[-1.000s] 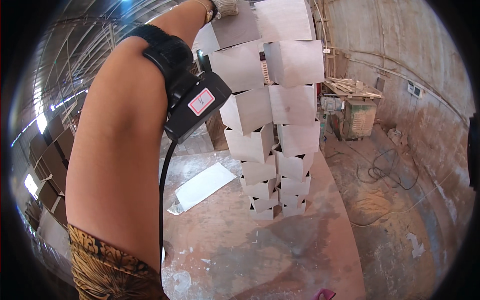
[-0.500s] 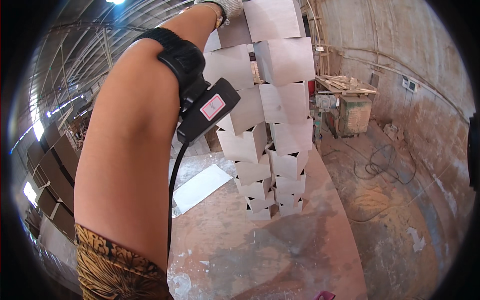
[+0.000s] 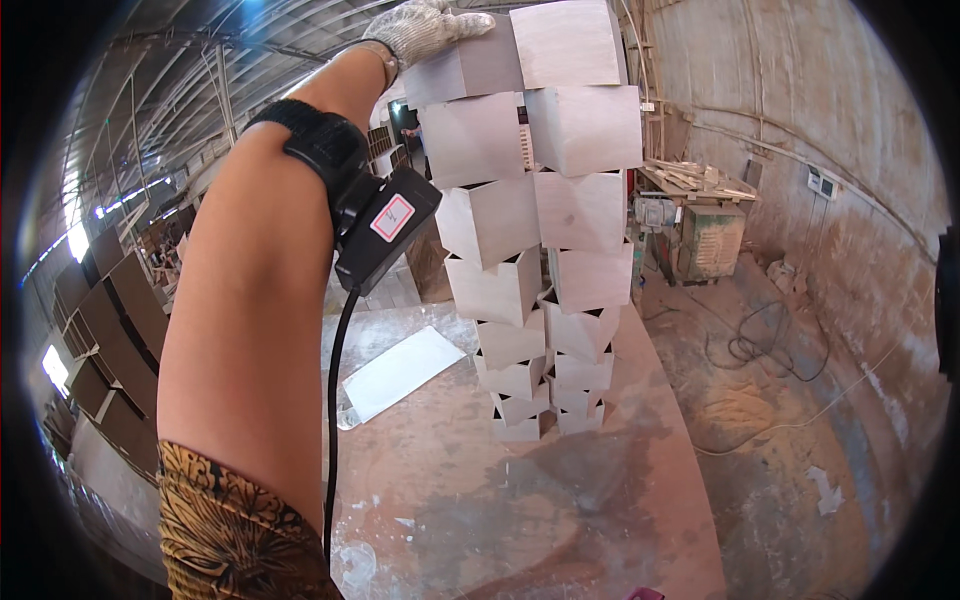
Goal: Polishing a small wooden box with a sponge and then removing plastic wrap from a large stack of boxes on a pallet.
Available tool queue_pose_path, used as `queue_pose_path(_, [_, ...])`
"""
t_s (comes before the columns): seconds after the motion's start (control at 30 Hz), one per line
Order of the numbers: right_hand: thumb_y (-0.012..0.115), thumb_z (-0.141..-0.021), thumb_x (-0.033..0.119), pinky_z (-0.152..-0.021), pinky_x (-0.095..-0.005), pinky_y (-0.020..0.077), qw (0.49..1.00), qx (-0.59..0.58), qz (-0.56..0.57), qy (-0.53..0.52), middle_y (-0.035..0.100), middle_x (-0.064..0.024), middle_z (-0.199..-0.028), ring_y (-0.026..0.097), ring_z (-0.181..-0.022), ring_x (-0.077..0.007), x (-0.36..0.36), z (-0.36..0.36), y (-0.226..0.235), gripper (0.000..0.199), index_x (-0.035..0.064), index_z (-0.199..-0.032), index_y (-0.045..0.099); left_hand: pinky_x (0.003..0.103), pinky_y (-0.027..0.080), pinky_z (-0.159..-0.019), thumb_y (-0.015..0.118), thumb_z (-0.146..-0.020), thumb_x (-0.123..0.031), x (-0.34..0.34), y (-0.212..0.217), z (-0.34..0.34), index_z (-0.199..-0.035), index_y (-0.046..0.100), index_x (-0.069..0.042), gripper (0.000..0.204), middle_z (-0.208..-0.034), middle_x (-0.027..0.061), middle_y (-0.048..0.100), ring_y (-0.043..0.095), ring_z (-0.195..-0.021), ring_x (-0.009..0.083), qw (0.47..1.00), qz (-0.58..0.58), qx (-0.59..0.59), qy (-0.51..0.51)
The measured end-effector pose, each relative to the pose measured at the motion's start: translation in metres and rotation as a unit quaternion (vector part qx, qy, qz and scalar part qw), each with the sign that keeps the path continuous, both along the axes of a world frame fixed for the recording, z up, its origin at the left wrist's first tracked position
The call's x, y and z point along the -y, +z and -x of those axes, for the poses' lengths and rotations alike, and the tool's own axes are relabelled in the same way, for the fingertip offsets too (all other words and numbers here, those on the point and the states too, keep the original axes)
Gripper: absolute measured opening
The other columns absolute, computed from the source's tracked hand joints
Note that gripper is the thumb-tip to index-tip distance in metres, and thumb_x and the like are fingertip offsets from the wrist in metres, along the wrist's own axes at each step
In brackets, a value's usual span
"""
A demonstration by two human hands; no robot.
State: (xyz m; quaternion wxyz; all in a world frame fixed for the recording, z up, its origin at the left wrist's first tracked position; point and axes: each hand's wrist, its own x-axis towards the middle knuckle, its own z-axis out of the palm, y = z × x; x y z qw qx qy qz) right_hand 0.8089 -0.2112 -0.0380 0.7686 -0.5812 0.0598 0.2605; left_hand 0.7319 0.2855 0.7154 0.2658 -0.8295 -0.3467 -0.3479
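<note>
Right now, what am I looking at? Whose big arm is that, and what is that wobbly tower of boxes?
The picture comes from a camera worn on a person's head, looking down and out, so everything bends at the edges like in a fishbowl. The big arm is that person's own left arm. The left hand in a white knitted work glove rests on the top pale wooden box of the tall double stack of pale wooden boxes. On the forearm a black strap holds a small black device with a cable hanging down. The right hand is not in the picture. The stack stands on a dusty reddish-brown table top, where a flat white sheet also lies. Behind it is a workshop with a green machine and cables on the floor.
</note>
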Motion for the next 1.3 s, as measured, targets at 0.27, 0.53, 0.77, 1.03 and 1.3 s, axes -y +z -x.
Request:
queue_pose_path(0.27, [0.058,-0.089,0.025,-0.04,-0.0289,0.0382,1.0,-0.002,0.014,0.005,0.049,-0.0005,-0.055,0.046,-0.043,-0.014,0.008,0.008,0.005,0.015,0.0136,-0.081,0.052,0.04,0.037,-0.101,0.047,-0.07,-0.08,-0.038,-0.006,-0.015,-0.125,0.052,-0.005,0.093,-0.123,0.0194,0.055,0.05,-0.119,0.0309,0.989,-0.112,0.092,-0.001])
queue_pose_path(0.53, [0.057,-0.089,0.025,-0.042,-0.0264,0.0356,0.995,-0.072,-0.041,0.051,0.047,0.0016,-0.055,0.043,-0.044,-0.0114,0.002,0.037,0.155,0.015,0.0127,-0.083,0.054,0.041,0.035,-0.102,0.046,-0.074,-0.078,-0.035,0.0,-0.026,-0.128,0.049,-0.006,0.091,-0.125,0.02,0.054,0.049,-0.12,0.0324,0.994,-0.067,0.082,0.042])
queue_pose_path(0.77, [0.057,-0.09,0.022,-0.041,-0.0276,0.0361,0.999,-0.042,-0.007,-0.014,0.047,0.0013,-0.055,0.043,-0.043,-0.0119,0.004,0.039,0.127,0.011,0.0117,-0.085,0.054,0.04,0.034,-0.104,0.046,-0.078,-0.074,0.001,-0.012,-0.001,-0.128,0.05,-0.007,0.084,-0.127,0.0199,0.051,0.045,-0.123,0.0323,0.98,-0.088,0.159,-0.076])
queue_pose_path(1.03, [0.057,-0.089,0.02,-0.039,-0.0295,0.0381,0.999,0.026,0.008,-0.041,0.048,0.0003,-0.055,0.044,-0.041,-0.0141,0.003,0.026,0.034,0.01,0.0122,-0.085,0.053,0.039,0.037,-0.1,0.05,-0.086,-0.058,0.026,-0.071,0.082,-0.122,0.053,-0.006,0.063,-0.124,0.0183,0.053,0.048,-0.119,0.0303,0.966,-0.18,0.148,-0.108])
queue_pose_path(1.3, [0.059,-0.089,0.023,-0.051,-0.0288,0.0462,0.98,-0.162,-0.071,0.089,0.055,-0.0016,-0.071,0.054,-0.06,-0.0164,-0.01,0.031,0.06,0.019,0.0109,-0.104,0.057,0.042,0.046,-0.088,0.058,-0.082,-0.03,0.105,-0.245,0.168,-0.1,0.057,-0.008,0.028,-0.099,0.0088,0.06,0.057,-0.097,0.0282,0.896,-0.203,-0.269,-0.288])
